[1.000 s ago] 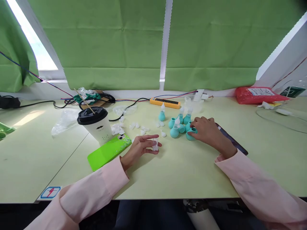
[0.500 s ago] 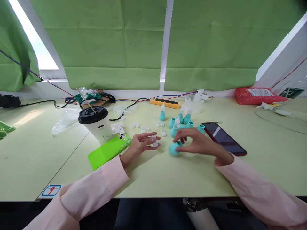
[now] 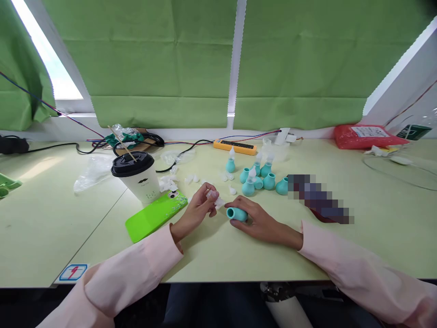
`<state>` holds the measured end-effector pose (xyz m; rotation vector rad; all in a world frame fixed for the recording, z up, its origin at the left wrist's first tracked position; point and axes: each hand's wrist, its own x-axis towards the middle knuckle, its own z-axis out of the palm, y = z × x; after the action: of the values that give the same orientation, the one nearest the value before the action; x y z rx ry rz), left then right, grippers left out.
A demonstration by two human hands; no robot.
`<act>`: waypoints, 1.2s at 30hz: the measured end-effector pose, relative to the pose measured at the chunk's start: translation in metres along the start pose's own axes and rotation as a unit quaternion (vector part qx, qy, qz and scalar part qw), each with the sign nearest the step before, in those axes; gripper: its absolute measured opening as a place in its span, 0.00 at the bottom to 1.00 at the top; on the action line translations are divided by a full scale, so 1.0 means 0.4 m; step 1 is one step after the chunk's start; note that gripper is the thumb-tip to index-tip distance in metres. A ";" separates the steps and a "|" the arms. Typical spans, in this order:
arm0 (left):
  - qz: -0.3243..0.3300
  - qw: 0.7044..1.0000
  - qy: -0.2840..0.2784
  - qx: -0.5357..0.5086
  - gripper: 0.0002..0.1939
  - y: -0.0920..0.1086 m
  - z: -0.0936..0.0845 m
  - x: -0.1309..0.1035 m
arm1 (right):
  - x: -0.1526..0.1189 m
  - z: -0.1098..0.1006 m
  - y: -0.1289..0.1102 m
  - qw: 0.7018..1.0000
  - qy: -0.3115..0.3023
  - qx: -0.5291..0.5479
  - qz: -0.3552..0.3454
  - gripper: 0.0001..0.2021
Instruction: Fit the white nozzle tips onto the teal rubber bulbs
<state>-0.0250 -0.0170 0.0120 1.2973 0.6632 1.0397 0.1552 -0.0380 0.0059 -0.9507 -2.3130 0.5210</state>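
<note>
Left hand (image 3: 199, 207) is pinching a translucent white piece (image 3: 219, 203) between thumb and fingers; the fingertips are hiding part of it, so can't tell its full shape; right hand (image 3: 259, 221) is clamping a teal bulb (image 3: 241, 215), fingers along the far side, thumb on the near side; that bulb is pointing its mouth left, toward the left hand; can't tell whether it is touching the table (image 3: 211, 262); both hands are working near each other, not touching; white piece and bulb are facing each other across a small gap, in front of the other bulbs.

Beyond the right hand, more teal bulbs (image 3: 269, 181) are sitting in a loose group; four are carrying pale pointed tips (image 3: 252, 174); one is lying on its side; a small white teardrop (image 3: 232, 191) is lying just beyond the hands; more white bits (image 3: 195, 179) are lying farther left.

Green phone (image 3: 153, 217) is lying beside the left wrist, lidded cup (image 3: 141, 182) standing just behind it; orange power strip (image 3: 235, 147) is lying behind the bulbs; pixelated dark object (image 3: 321, 200) is lying to the right.
</note>
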 end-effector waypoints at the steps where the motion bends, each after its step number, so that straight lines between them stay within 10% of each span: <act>1: -0.013 1.000 -0.011 0.000 0.11 0.000 0.003 -0.002 | 0.000 0.004 -0.002 1.000 0.009 -0.009 0.012 0.11; 12: -0.032 0.988 -0.060 0.138 0.13 -0.014 0.023 -0.015 | -0.003 0.020 -0.010 0.997 0.039 -0.066 -0.009 0.06; 18: 0.052 0.911 -0.007 0.408 0.19 -0.016 0.009 -0.016 | -0.010 0.035 -0.026 0.989 0.047 -0.141 -0.027 0.07; 25: 0.066 0.875 0.044 0.477 0.17 -0.032 0.016 -0.014 | -0.007 0.045 -0.040 0.953 0.032 -0.302 -0.001 0.09; 31: 0.100 0.888 0.059 0.445 0.16 -0.037 0.023 -0.023 | 0.002 0.024 -0.055 0.997 0.004 -0.002 0.071 0.04; 36: 0.103 0.892 0.072 0.433 0.17 -0.030 0.027 -0.030 | 0.013 0.013 -0.065 0.954 -0.050 0.240 0.175 0.10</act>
<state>-0.0176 -0.0319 0.0006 2.1092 1.2031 1.0497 0.1357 -0.0526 0.0181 -1.1020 -1.9575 1.2381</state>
